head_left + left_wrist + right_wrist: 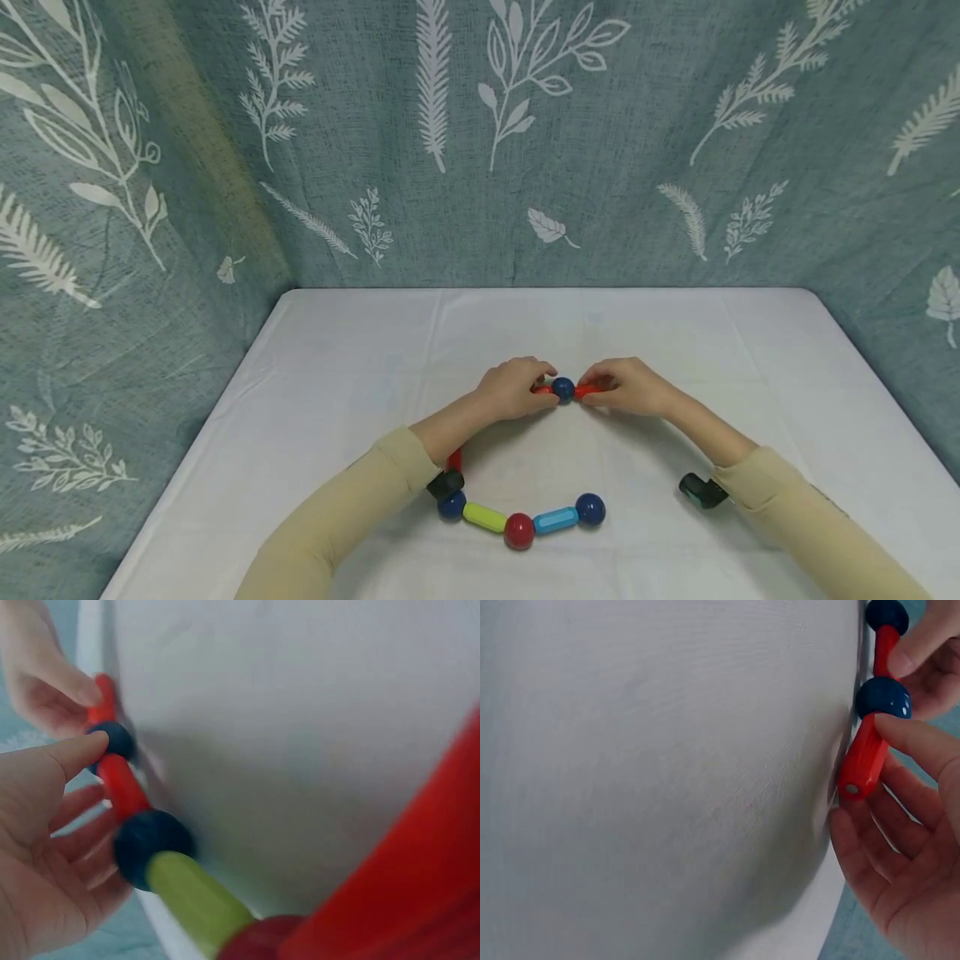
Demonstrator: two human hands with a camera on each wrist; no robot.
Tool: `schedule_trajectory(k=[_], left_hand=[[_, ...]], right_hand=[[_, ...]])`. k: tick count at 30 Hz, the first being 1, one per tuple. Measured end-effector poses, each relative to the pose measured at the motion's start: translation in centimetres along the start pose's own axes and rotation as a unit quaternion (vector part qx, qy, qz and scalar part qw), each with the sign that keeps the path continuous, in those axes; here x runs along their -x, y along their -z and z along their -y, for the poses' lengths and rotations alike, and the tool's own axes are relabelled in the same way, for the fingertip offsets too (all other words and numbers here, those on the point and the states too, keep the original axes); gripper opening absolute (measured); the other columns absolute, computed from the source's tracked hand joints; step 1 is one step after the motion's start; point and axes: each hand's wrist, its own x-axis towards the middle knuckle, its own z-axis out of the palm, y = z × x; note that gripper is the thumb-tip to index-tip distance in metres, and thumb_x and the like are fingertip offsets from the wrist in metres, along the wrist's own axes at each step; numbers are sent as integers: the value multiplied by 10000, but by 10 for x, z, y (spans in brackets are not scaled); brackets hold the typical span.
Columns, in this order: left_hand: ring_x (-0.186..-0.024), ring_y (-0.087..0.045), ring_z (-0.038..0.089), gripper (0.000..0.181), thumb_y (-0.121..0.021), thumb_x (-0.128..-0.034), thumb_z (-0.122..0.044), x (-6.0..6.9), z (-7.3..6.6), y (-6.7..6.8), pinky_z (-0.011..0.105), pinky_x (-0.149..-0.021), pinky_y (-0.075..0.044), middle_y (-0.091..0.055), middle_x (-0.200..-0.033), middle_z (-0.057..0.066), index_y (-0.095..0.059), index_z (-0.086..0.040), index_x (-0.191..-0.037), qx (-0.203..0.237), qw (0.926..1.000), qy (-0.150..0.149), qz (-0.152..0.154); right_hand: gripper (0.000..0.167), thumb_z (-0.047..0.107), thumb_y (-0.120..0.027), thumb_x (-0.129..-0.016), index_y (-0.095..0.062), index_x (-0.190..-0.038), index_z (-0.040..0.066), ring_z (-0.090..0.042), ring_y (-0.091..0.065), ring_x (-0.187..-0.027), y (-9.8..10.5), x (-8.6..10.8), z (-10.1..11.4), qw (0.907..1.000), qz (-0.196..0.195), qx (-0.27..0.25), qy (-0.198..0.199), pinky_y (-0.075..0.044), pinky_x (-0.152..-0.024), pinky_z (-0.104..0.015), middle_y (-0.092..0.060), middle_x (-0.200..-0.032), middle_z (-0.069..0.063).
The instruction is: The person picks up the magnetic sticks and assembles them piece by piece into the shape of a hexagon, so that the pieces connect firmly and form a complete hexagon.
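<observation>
A blue ball joins two short red rods between my hands. My left hand pinches the nearer red rod, with its thumb tip against the ball. My right hand pinches the other red rod between thumb and fingers; that rod's free end shows a small metal disc. Beyond the left-hand rod, the left wrist view shows another blue ball, a green rod, and part of a red ball. In the head view my left hand and arm hide that stretch.
Closer to me on the white-covered table are a red rod, a blue ball, a yellow-green rod, a red ball, a light blue rod and an end blue ball. Patterned curtains surround the table.
</observation>
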Motion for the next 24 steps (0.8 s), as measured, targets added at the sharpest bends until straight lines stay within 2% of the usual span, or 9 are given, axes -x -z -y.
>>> schedule_trajectory(k=[3, 5, 7, 11, 14, 16, 20, 24], left_hand=[[-1028, -597, 174, 437, -669, -921, -377, 10, -11, 2, 344, -761, -524, -625, -1171, 48, -623, -122, -1273, -192, 9995, -227, -120], [-1020, -591, 154, 433, -665, -920, -397, 19, -21, 3, 331, -760, -526, -622, -1179, 40, -634, -123, -1255, -156, 9990, -408, -7], [-986, -588, 115, 424, -675, -909, -414, 30, -30, 1, 286, -752, -514, -636, -1150, 15, -654, -134, -1227, -31, 9980, -550, 302], [-862, -553, 42, 448, -693, -873, -486, 51, -46, -10, 216, -711, -464, -650, -1024, -56, -681, -166, -1187, 47, 9900, -701, 1223], [-801, -518, 27, 472, -714, -843, -515, 64, -54, -19, 212, -679, -443, -627, -966, -82, -684, -182, -1177, -63, 9831, -848, 1624], [-781, -505, 29, 466, -739, -830, -494, 70, -57, -24, 210, -661, -438, -611, -947, -85, -684, -182, -1172, -106, 9807, -953, 1703], [-758, -487, 21, 450, -767, -827, -428, 76, -59, -31, 196, -643, -422, -576, -897, -98, -672, -177, -1188, -189, 9794, -1146, 1649], [-777, -501, 3, 425, -756, -852, -378, 77, -58, -33, 175, -662, -432, -587, -906, -99, -660, -175, -1213, -338, 9787, -1342, 1514]], right_hand=[[260, 106, -730, -868, -682, -1104, 8, -195, -636, -876, -3, -2, 2, 9998, -49, 41, 175, -534, -777, -341, -679, -965, -53], [285, 113, -735, -867, -671, -1122, 3, -175, -619, -850, -5, -5, 4, 9995, -73, 56, 296, -532, -769, -328, -664, -935, -39], [301, 121, -737, -867, -666, -1134, 3, -154, -601, -830, -7, -7, 5, 9994, -84, 87, 338, -528, -761, -313, -648, -909, -29], [317, 146, -741, -868, -667, -1140, 1, -127, -585, -814, -11, -11, 10, 9989, -98, 263, 365, -516, -735, -294, -640, -898, -21], [318, 160, -749, -863, -674, -1133, 11, -113, -563, -785, -12, -11, 12, 9983, -143, 402, 386, -500, -701, -285, -634, -879, -3], [318, 172, -753, -862, -677, -1127, 13, -105, -549, -756, -13, -12, 13, 9983, -168, 404, 382, -486, -674, -278, -629, -858, 11], [331, 210, -751, -868, -678, -1126, 17, -100, -556, -739, -14, -11, 13, 9989, -231, 337, 222, -478, -654, -278, -630, -840, 29], [344, 262, -740, -876, -678, -1118, 25, -116, -592, -765, -14, -9, 12, 9982, -415, 369, -228, -490, -677, -296, -649, -860, 14]])
